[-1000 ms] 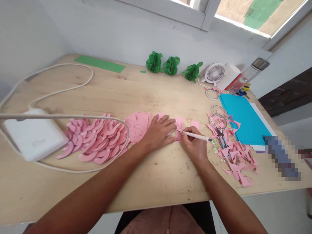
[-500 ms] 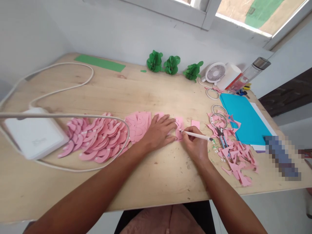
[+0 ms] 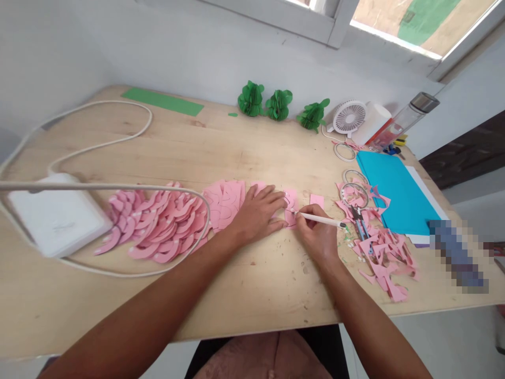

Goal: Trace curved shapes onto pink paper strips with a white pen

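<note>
My left hand [image 3: 258,213] lies flat with its fingers spread, over pink paper on the wooden table. Pinched in my right hand [image 3: 317,231] is a white pen [image 3: 321,219], its tip touching a small pink paper [image 3: 290,217] that bears curved dark lines. Another small pink piece [image 3: 316,201] lies just beyond my right hand. Left of my left hand are pink sheets [image 3: 226,202] with drawn curves, then a heap of curved pink cutouts [image 3: 169,223]. Part of the paper beneath my left hand is hidden.
Pink scraps [image 3: 384,252], scissors [image 3: 361,226] and tape rolls lie at right, beside a blue folder [image 3: 398,192]. Green paper shapes [image 3: 250,99], a fan [image 3: 349,118] and a bottle [image 3: 410,118] stand behind. A white cable loops round a white box [image 3: 59,221] at left.
The pen tip and my right hand have shifted very slightly to the right. My left hand holds its place.
</note>
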### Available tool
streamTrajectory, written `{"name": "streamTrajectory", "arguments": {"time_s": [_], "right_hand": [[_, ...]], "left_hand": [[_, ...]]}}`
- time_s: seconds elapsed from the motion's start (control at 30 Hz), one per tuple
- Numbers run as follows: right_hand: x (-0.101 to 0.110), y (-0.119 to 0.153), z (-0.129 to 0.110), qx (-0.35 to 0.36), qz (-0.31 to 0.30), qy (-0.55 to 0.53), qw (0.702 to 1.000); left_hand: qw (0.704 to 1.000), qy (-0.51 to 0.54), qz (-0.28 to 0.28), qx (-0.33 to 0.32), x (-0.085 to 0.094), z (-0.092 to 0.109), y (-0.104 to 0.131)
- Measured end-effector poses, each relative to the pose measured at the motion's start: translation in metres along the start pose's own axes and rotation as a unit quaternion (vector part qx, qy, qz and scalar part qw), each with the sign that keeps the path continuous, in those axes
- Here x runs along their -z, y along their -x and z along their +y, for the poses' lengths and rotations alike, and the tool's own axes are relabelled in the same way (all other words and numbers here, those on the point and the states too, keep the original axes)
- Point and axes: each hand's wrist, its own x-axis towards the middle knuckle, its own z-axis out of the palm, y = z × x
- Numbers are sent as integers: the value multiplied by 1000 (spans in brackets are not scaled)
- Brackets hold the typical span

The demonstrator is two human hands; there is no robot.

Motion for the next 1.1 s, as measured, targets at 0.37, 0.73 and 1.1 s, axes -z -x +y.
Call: {"name": "streamTrajectory", "arguments": {"time_s": [0.37,0.73,1.1], "right_hand": [[1,0,1,12,0,24,1000],[3,1,-1,8,0,47,999],[4,1,-3,7,-3,60,998]], "left_hand": [[1000,-4,0,1,1,1,0],[1000,-3,0,-2,0,0,0],[1000,-5,1,-4,-1,-1,0]]}}
